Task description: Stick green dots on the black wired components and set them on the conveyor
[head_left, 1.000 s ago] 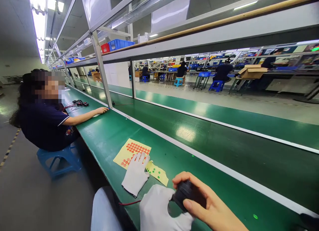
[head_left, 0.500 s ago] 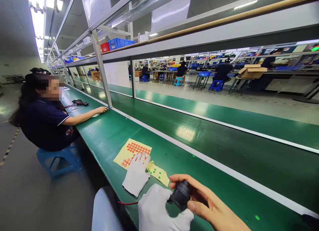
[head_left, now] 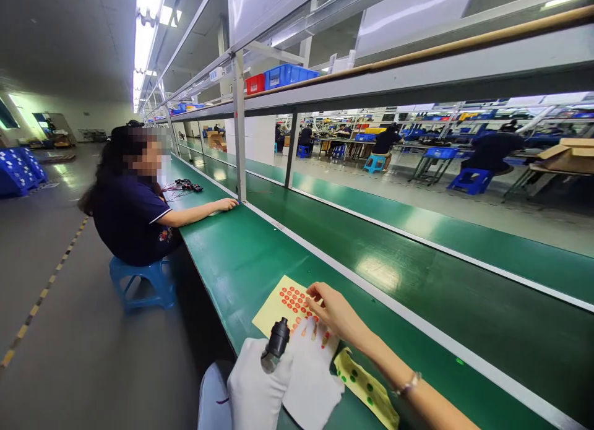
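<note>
From my head camera, I see my left hand (head_left: 260,380) in a white glove, closed around a black part (head_left: 278,337). The part tilts up out of my grip, its narrow tip pointing away from me, over the near side of a yellow sheet (head_left: 269,312). My right hand (head_left: 331,306) is bare, with a bracelet (head_left: 409,383) on the wrist. It reaches across to the right side of that sheet, thumb and fingers bent down at the rows of round red stickers (head_left: 293,298). I can't tell whether my fingertips have a sticker between them.

The sheet lies flat on the green desk (head_left: 223,244). A loose white glove (head_left: 310,387) lies between my hands, its fingers over the lower part of the sheet, with some red showing between them. Just beside it, below my right forearm, is a curling yellow strip (head_left: 366,387) with green dots. One stray green dot (head_left: 459,361) sits farther right, near the white edging.

Along the desk to my left, a co-worker in a dark shirt (head_left: 130,207) sits on a blue stool (head_left: 139,281), one arm stretched to the foot of a metal post (head_left: 239,127). Dark cables (head_left: 185,185) lie past that arm. On the shelf above stand a red bin (head_left: 255,84) and a blue bin (head_left: 290,75), side by side.
</note>
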The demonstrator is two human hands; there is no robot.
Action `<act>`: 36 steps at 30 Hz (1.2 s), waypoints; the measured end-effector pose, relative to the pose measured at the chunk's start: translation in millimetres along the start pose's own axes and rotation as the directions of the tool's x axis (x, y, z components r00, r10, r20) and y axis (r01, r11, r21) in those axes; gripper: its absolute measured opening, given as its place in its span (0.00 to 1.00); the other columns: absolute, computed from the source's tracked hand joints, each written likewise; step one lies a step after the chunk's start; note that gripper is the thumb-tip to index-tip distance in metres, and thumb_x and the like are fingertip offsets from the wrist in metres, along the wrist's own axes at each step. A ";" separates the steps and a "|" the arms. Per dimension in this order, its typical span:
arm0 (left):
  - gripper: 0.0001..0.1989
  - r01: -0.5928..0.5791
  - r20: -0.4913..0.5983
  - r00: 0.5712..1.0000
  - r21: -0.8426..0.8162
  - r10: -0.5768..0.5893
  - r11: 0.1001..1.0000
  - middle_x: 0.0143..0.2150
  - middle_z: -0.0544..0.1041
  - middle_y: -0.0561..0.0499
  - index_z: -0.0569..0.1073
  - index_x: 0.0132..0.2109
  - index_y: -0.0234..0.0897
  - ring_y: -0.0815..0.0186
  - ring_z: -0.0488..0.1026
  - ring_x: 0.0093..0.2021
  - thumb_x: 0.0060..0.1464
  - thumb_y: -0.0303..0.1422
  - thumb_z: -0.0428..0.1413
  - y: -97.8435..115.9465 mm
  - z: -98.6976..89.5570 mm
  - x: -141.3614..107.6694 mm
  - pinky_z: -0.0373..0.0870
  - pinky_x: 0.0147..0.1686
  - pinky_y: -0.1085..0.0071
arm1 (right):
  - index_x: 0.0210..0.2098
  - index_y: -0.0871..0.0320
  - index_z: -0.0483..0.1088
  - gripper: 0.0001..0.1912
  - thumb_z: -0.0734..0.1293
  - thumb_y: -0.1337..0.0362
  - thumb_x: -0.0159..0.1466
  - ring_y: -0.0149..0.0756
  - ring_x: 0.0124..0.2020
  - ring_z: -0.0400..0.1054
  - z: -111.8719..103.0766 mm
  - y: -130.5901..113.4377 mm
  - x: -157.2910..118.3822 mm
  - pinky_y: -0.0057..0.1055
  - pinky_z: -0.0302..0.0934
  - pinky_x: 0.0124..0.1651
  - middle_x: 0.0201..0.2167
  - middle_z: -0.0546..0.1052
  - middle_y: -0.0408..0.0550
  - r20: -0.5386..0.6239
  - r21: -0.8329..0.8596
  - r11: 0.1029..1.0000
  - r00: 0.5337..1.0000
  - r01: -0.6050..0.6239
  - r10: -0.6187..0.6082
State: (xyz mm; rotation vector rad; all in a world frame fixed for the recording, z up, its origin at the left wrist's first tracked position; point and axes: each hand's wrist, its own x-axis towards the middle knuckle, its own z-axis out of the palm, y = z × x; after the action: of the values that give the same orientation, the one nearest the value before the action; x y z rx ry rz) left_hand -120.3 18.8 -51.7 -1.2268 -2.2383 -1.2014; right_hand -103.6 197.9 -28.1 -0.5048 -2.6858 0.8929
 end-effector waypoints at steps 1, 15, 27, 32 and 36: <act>0.17 0.055 -0.013 0.998 0.010 -0.055 0.998 0.50 0.77 0.45 0.74 0.52 0.35 0.62 0.76 0.47 0.65 0.43 0.55 -6.3 -10.3 -1.6 0.77 0.47 0.61 | 0.40 0.61 0.69 0.07 0.63 0.63 0.70 0.36 0.38 0.69 9.6 0.2 12.1 0.35 0.64 0.43 0.38 0.74 0.47 -0.011 -0.040 0.999 1.000 -0.002 0.001; 0.15 0.252 -0.053 0.966 -0.021 -0.253 0.967 0.51 0.76 0.45 0.73 0.53 0.37 0.63 0.75 0.45 0.66 0.41 0.55 -46.0 -26.5 -6.9 0.77 0.45 0.63 | 0.41 0.61 0.69 0.02 0.64 0.69 0.70 0.36 0.39 0.68 54.0 6.4 42.1 0.35 0.65 0.44 0.37 0.72 0.46 -0.033 -0.335 0.942 0.999 -0.016 0.005; 0.15 0.177 0.032 0.983 0.040 -0.178 0.983 0.51 0.76 0.45 0.74 0.52 0.36 0.63 0.76 0.47 0.65 0.40 0.56 -43.9 1.1 -8.5 0.77 0.47 0.62 | 0.39 0.61 0.69 0.05 0.64 0.67 0.71 0.35 0.39 0.69 49.8 5.4 40.1 0.35 0.66 0.43 0.36 0.73 0.45 -0.037 -0.371 0.929 0.999 0.002 -0.017; 0.09 -0.018 0.110 0.994 0.033 0.014 0.999 0.47 0.80 0.47 0.77 0.46 0.39 0.66 0.77 0.45 0.65 0.37 0.56 -17.5 60.2 3.7 0.77 0.47 0.65 | 0.41 0.61 0.70 0.05 0.65 0.66 0.72 0.37 0.42 0.69 45.9 10.1 41.6 0.37 0.67 0.45 0.38 0.73 0.47 -0.017 -0.340 0.939 0.998 0.048 -0.058; 0.15 -0.146 0.129 0.982 0.044 0.139 0.988 0.49 0.82 0.46 0.80 0.49 0.44 0.59 0.79 0.50 0.53 0.32 0.64 -20.3 73.2 -3.1 0.75 0.52 0.67 | 0.46 0.61 0.69 0.05 0.64 0.68 0.72 0.38 0.46 0.70 37.1 7.4 43.9 0.39 0.68 0.50 0.46 0.73 0.50 0.017 -0.276 0.951 0.989 0.143 -0.144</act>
State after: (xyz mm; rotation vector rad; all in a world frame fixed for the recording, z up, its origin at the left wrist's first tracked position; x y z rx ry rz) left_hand -126.8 69.7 -107.8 -1.4510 -2.2107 -1.0310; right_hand -154.6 201.7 -55.3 -0.3591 -2.8161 0.4788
